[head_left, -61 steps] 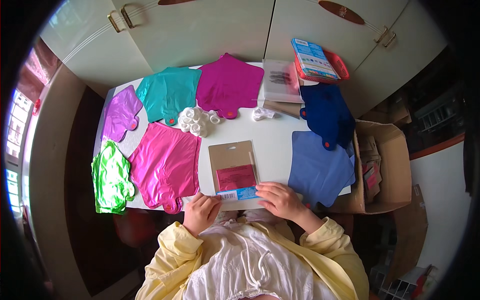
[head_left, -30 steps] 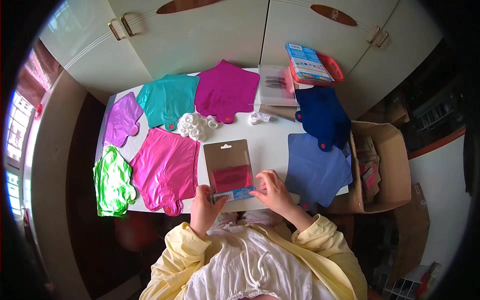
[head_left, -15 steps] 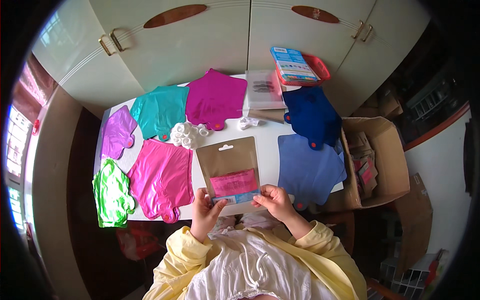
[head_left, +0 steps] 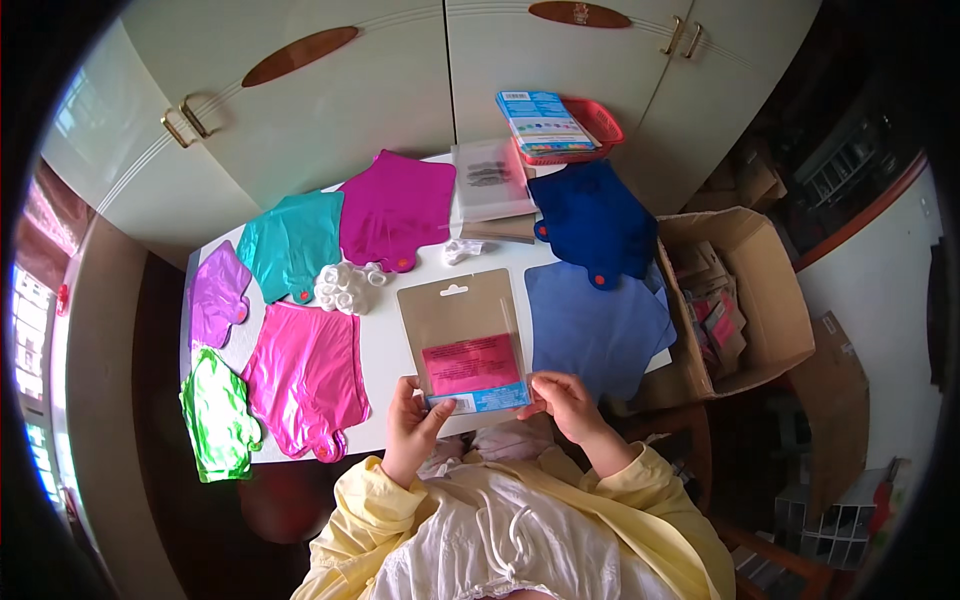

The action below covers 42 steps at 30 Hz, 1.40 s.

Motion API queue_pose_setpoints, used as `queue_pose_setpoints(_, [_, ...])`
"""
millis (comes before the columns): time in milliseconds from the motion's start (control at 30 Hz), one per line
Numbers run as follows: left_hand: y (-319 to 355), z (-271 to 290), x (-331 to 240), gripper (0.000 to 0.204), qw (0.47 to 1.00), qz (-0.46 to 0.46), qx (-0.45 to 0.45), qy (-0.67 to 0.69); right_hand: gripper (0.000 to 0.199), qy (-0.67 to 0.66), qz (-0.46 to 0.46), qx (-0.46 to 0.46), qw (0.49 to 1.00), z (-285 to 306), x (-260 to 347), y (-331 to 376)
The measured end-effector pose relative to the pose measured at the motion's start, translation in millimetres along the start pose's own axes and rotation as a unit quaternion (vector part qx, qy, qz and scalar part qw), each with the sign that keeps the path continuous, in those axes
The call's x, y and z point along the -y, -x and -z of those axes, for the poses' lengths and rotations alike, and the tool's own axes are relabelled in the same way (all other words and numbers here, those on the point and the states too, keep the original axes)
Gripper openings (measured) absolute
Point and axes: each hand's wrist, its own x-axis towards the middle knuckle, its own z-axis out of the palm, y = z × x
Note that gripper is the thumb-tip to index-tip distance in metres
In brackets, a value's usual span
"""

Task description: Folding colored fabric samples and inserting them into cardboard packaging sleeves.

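Observation:
Between my two hands is a flat packaging pouch (head_left: 462, 305), clear-faced with a tan inside, a hang hole at its top, a pink printed panel and a blue strip along the bottom. My left hand (head_left: 415, 425) pinches its lower left corner, thumb on the front. At the lower right corner, my right hand (head_left: 568, 408) closes thumb and fingers on the edge. Flat foil balloons lie around it on the white table: a pink stack (head_left: 308, 365) to the left and a pale blue stack (head_left: 595, 325) to the right. Beyond the pouch sits a cluster of white ribbon rolls (head_left: 342, 288).
More foil balloons lie in green (head_left: 220, 415), purple (head_left: 217, 295), teal (head_left: 290, 240), magenta (head_left: 400, 208) and navy (head_left: 603, 222). Clear bags (head_left: 490, 180) and a red basket (head_left: 598, 120) with blue cards (head_left: 545, 125) stand at the back. A cardboard box (head_left: 775, 320) holding packages adjoins the right side.
The view has shifted, so the table's contents appear further left. My right hand has slid slightly outward at the pouch's lower right corner; the left keeps its grip.

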Motion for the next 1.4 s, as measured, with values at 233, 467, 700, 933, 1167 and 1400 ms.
queue_pose_setpoints(233, [-4, -9, 6, 0.029, 1.0, -0.011, 0.005, -0.016, 0.017, 0.005, -0.008, -0.021, 1.0, 2, 1, 1])
queue_pose_setpoints(467, [-4, -17, 6, 0.029, 0.998, -0.053, -0.012, 0.01, 0.019, 0.09, 0.115, -0.122, 0.982, 5, -11, 2])
queue_pose_setpoints(700, [-2, -17, 3, 0.034, 0.999, -0.013, 0.035, 0.007, 0.012, 0.182, 0.135, -0.153, 0.962, 4, -13, -1])
queue_pose_setpoints(933, [-2, -20, 5, 0.019, 0.996, 0.036, -0.005, -0.086, 0.015, 0.491, 0.336, -0.175, 0.785, -8, 3, -2])
queue_pose_setpoints(1167, [-2, -17, 5, 0.019, 0.993, 0.003, 0.024, -0.114, 0.013, 0.367, 0.253, -0.173, 0.878, -9, -6, 0])
queue_pose_setpoints(1400, [1, -14, 4, 0.016, 0.994, 0.014, 0.036, -0.102, 0.013, 0.234, 0.14, -0.156, 0.949, -11, -15, 1])
